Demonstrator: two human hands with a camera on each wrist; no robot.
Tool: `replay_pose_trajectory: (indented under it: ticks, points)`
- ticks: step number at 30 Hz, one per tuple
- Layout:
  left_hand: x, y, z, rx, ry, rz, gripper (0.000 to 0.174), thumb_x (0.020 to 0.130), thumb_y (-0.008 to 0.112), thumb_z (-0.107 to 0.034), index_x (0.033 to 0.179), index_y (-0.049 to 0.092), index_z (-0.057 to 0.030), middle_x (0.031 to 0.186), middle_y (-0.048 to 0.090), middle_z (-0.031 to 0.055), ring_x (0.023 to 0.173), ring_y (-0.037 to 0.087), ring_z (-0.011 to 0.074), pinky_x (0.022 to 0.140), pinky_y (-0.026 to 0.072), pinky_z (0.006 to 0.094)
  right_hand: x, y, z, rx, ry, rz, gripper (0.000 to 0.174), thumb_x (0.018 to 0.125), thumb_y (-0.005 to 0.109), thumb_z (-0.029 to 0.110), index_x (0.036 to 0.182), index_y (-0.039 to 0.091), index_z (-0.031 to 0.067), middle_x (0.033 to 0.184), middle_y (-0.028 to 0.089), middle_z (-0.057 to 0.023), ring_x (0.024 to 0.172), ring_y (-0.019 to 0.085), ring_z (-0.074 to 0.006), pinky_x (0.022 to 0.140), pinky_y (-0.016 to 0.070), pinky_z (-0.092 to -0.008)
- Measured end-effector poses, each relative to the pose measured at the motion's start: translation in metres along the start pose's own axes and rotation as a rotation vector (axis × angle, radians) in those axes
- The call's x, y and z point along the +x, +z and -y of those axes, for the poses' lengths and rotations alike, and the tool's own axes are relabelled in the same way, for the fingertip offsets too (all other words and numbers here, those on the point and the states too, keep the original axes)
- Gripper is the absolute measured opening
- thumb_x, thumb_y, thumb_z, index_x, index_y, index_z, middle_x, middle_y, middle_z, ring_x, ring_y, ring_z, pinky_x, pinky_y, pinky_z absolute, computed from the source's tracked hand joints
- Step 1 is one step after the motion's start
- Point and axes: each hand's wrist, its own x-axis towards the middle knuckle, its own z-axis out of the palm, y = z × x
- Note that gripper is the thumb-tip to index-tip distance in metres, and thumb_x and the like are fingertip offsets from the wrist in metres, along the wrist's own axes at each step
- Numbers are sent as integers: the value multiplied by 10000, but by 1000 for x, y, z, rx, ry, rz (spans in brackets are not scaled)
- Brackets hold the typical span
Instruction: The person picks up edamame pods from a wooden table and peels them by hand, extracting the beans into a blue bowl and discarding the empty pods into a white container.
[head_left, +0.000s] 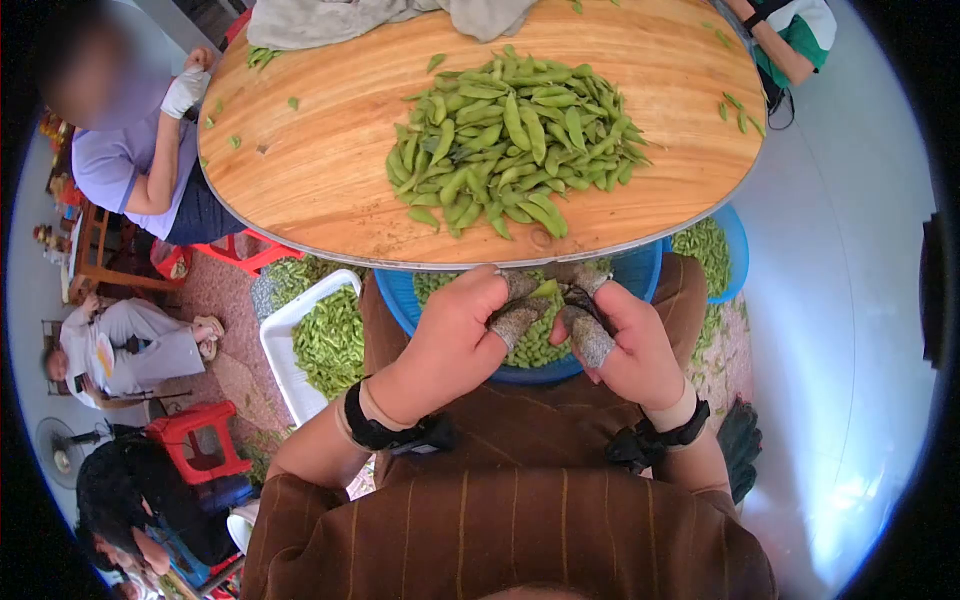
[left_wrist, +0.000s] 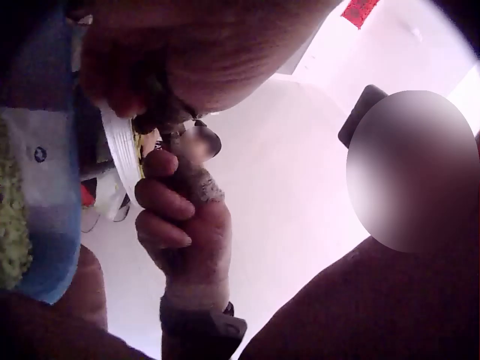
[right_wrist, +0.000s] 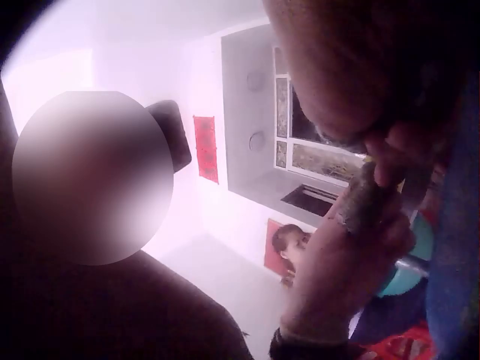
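Observation:
In the head view, both hands meet over a blue basin [head_left: 395,300] at the table's front edge. My left hand [head_left: 452,325] pinches a green soybean pod [head_left: 545,289] between thumb and forefinger, which wear grey coverings. From the other side, my right hand [head_left: 640,345] grips the pod's far end with similarly covered thumb and finger; dark material shows between them. Pale green shelled beans [head_left: 530,350] lie in the basin below. Seen from the left wrist, the right hand's bare fingers [left_wrist: 165,199] are curled. A large heap of soybean pods [head_left: 515,140] sits on the wooden table [head_left: 690,110].
A white tray [head_left: 283,345] of green pods stands on the floor at left, a blue tub [head_left: 738,250] of pods at right. Grey cloth [head_left: 380,22] lies on the table's far side. Several people sit around, with a red stool [head_left: 200,440] at lower left.

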Motion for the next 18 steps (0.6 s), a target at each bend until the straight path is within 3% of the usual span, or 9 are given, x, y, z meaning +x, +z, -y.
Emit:
replay_pose_trajectory:
  ticks: [2,3,5,6,8,11,15,17,18]
  points:
    - [-1,0,1,184,48,-12,195,842,578,-35,1031,620,-21,896,602,114,824,582,222,724,457,324,0,2,-1,102,50,6,217,851,537,42,1066,561,16,788,609,-24,698,579,-101,618,466,-245]
    - [-2,1,2,184,48,-9,195,842,578,-35,1031,620,-21,896,602,114,824,582,222,724,457,324,0,0,-1,103,52,5,217,851,537,42,1066,561,16,788,609,-24,698,579,-101,618,466,-245]
    - [-5,3,3,262,126,-52,157,869,545,-40,1005,620,-19,860,610,98,755,582,220,696,460,332,0,-5,-2,249,200,124,213,882,519,81,1086,563,35,774,579,3,597,503,-49,488,399,-208]
    - [-5,3,0,262,125,-50,157,869,545,-40,1005,620,-19,860,610,98,755,582,220,696,460,332,0,-3,-1,251,202,123,213,882,519,81,1086,563,35,774,579,3,597,503,-49,488,399,-208]
    - [-5,2,-8,-604,-379,132,109,854,526,-16,943,590,-13,760,578,83,639,549,205,591,443,344,-2,1,2,598,268,146,225,907,500,105,1120,550,53,778,561,8,544,429,-22,424,329,-180]
    - [-5,2,-2,-670,-405,164,114,853,553,-48,956,591,-18,761,588,80,632,552,216,590,448,344,-5,1,-1,848,353,228,247,918,487,102,1158,528,57,792,561,3,539,426,-36,433,344,-177]
    - [-6,3,12,-768,-446,214,144,851,592,-97,976,592,-25,764,603,76,621,556,231,588,456,343,0,3,-6,658,385,152,225,923,478,95,1140,523,55,794,560,-1,539,431,-41,429,357,-183]
    - [-8,4,17,319,171,54,221,748,660,-97,941,580,-24,744,576,126,636,562,292,578,454,342,1,7,-12,497,348,165,185,922,474,96,1094,527,53,793,556,-3,546,441,-46,429,373,-191]
    - [-9,5,16,319,168,58,221,748,660,-97,941,580,-24,744,576,126,636,562,292,578,454,342,2,9,-13,501,350,164,185,922,474,96,1094,527,53,793,556,-3,546,441,-46,429,373,-191]
